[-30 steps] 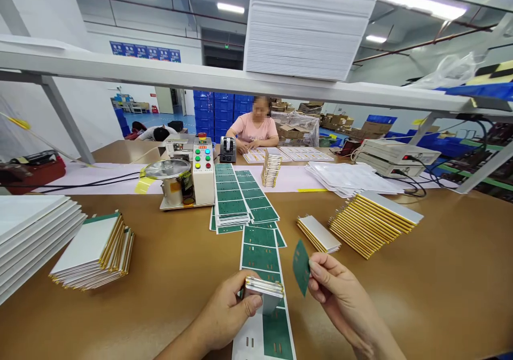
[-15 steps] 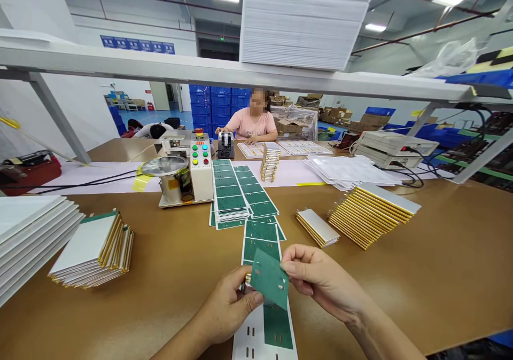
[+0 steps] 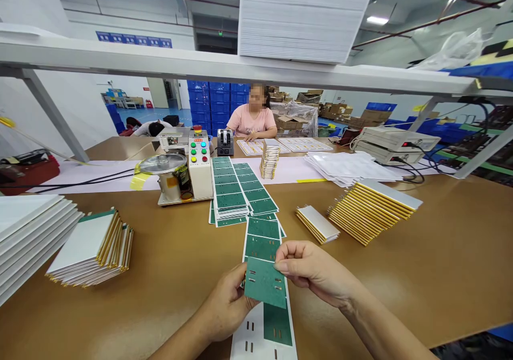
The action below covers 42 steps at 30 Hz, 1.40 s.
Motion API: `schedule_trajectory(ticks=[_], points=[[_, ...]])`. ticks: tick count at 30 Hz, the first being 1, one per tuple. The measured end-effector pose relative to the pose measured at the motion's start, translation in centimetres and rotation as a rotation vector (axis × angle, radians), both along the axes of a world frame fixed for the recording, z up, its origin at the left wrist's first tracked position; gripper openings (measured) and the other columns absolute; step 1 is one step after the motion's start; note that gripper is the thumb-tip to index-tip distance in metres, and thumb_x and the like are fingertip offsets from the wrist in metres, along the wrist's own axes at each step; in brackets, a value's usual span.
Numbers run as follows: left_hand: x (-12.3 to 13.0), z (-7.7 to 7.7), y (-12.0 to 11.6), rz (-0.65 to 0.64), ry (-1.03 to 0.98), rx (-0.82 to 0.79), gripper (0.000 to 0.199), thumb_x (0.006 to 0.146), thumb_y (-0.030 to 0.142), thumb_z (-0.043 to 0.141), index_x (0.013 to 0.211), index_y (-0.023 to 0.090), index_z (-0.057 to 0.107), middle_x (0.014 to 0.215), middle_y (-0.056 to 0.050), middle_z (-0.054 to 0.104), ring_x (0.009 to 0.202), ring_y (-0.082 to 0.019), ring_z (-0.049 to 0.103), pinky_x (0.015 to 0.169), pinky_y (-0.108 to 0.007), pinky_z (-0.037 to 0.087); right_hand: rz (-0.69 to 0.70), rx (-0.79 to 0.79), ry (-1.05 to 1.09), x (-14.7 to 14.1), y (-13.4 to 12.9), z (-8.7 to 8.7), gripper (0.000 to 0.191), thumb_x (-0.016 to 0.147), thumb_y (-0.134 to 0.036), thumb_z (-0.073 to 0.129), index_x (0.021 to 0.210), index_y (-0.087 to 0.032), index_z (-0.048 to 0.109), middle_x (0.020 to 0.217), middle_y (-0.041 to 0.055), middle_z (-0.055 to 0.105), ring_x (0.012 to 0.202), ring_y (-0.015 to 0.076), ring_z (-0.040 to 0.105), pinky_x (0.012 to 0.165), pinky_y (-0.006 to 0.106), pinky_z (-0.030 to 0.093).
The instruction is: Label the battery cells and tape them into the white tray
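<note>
Moving leftward, the green slotted card [image 3: 265, 282] is now covering whatever our left hand [image 3: 228, 306] is holding, hiding those fingers, so we cannot tell their grip. Our right hand [image 3: 316, 272] is pinching the card's upper edge between narrowly closed fingers [image 3: 286, 258], seemingly squaring it, above the green printed strip [image 3: 260, 240] on the tabletop [image 3: 401, 274].

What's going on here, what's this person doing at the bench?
A person holds a slotted green card over a long strip of green and white panels on a brown workbench, the left hand at its lower edge and the right hand at its upper edge. Gold-edged white packs stand stacked to the right. Across the bench, a co-worker sits with a hand on printed sheets.
</note>
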State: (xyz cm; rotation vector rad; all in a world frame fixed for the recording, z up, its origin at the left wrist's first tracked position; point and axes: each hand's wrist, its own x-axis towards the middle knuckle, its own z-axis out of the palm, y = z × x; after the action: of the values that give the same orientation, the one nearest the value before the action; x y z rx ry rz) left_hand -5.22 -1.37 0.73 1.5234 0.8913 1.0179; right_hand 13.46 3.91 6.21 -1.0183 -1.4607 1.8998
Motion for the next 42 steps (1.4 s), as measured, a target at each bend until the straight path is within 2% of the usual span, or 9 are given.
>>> schedule_trajectory(ticks=[12,18,22,25,28,31,35,39,42], points=[[0.3,0.6,0.1,0.037,-0.008,-0.056,0.023,0.078,0.032,0.059,0.092,0.015,0.057,0.085,-0.001,0.055,0.078,-0.010,0.048,0.073,-0.019,0.040,-0.042,0.176,-0.158,-0.1,-0.3,0.0,0.021,0.069,-0.033,0.067,0.065,-0.016,0.055,0.057,-0.0045,0.042,0.049,0.0069,0.027,0.048,0.023,0.020],[0.2,0.5,0.0,-0.057,-0.232,-0.235,0.060,0.067,0.049,0.066,0.115,0.019,0.046,0.094,-0.003,0.053,0.083,-0.013,0.050,0.074,-0.024,0.043,-0.052,0.280,-0.221,0.0,-0.1,-0.2,0.019,0.072,-0.032,0.063,0.068,-0.016,0.054,0.065,-0.0018,0.048,0.061,0.0105,0.039,0.058,0.023,0.030],[0.7,0.8,0.2,0.073,-0.177,-0.287,0.067,0.072,0.056,0.056,0.124,0.019,0.038,0.097,-0.006,0.054,0.082,-0.014,0.050,0.073,-0.026,0.044,-0.069,0.309,-0.234,0.0,-0.2,-0.1,0.018,0.073,-0.031,0.062,0.066,-0.016,0.054,0.065,-0.0022,0.048,0.061,0.0102,0.040,0.059,0.023,0.031],[1.2,0.7,0.3,0.126,-0.194,-0.332,0.069,0.071,0.051,0.060,0.127,0.018,0.036,0.092,-0.005,0.053,0.073,-0.011,0.048,0.064,-0.022,0.042,-0.078,0.238,-0.152,0.0,-0.3,-0.3,0.015,0.072,-0.026,0.063,0.071,-0.016,0.051,0.061,-0.0043,0.046,0.055,0.0075,0.036,0.052,0.021,0.028],[1.4,0.2,0.4,0.118,-0.261,-0.293,0.077,0.070,0.046,0.063,0.133,0.020,0.027,0.084,-0.001,0.053,0.065,-0.008,0.045,0.060,-0.021,0.040,-0.081,0.027,0.014,-0.1,-0.4,-1.1,0.024,0.067,-0.019,0.063,0.083,-0.020,0.045,0.054,-0.0088,0.039,0.046,0.0053,0.022,0.043,0.019,0.015],[1.3,-0.6,0.3,0.143,-0.208,-0.193,0.064,0.072,0.041,0.062,0.128,0.020,0.037,0.074,0.002,0.051,0.063,-0.007,0.044,0.062,-0.020,0.039,-0.080,-0.131,0.113,-0.4,-0.4,-2.0,0.033,0.061,-0.014,0.061,0.087,-0.022,0.041,0.053,-0.0099,0.033,0.046,0.0056,0.015,0.041,0.019,0.009],[1.0,-1.1,0.6,0.163,-0.100,-0.165,0.034,0.071,0.041,0.063,0.090,0.014,0.057,0.065,0.002,0.050,0.060,-0.007,0.046,0.060,-0.020,0.040,-0.082,-0.158,0.121,-0.5,-0.2,-3.0,0.033,0.061,-0.017,0.061,0.087,-0.021,0.042,0.052,-0.0095,0.030,0.046,0.0056,0.016,0.040,0.018,0.010],[1.3,-1.1,1.3,0.186,-0.120,-0.242,0.035,0.069,0.041,0.062,0.089,0.014,0.055,0.067,0.002,0.050,0.056,-0.008,0.049,0.056,-0.023,0.046,-0.196,-0.046,0.095,0.7,-0.1,-3.9,0.018,0.070,-0.021,0.061,0.083,-0.019,0.049,0.057,-0.0065,0.037,0.048,0.0058,0.026,0.040,0.018,0.017],[1.6,-1.2,1.8,0.195,-0.135,-0.256,0.032,0.069,0.038,0.062,0.087,0.014,0.054,0.069,0.002,0.050,0.055,-0.007,0.049,0.053,-0.023,0.047,-0.224,0.110,0.106,1.8,-0.7,-4.4,0.022,0.076,-0.027,0.060,0.096,-0.019,0.055,0.084,0.0006,0.052,0.065,0.0082,0.043,0.053,0.019,0.034]])
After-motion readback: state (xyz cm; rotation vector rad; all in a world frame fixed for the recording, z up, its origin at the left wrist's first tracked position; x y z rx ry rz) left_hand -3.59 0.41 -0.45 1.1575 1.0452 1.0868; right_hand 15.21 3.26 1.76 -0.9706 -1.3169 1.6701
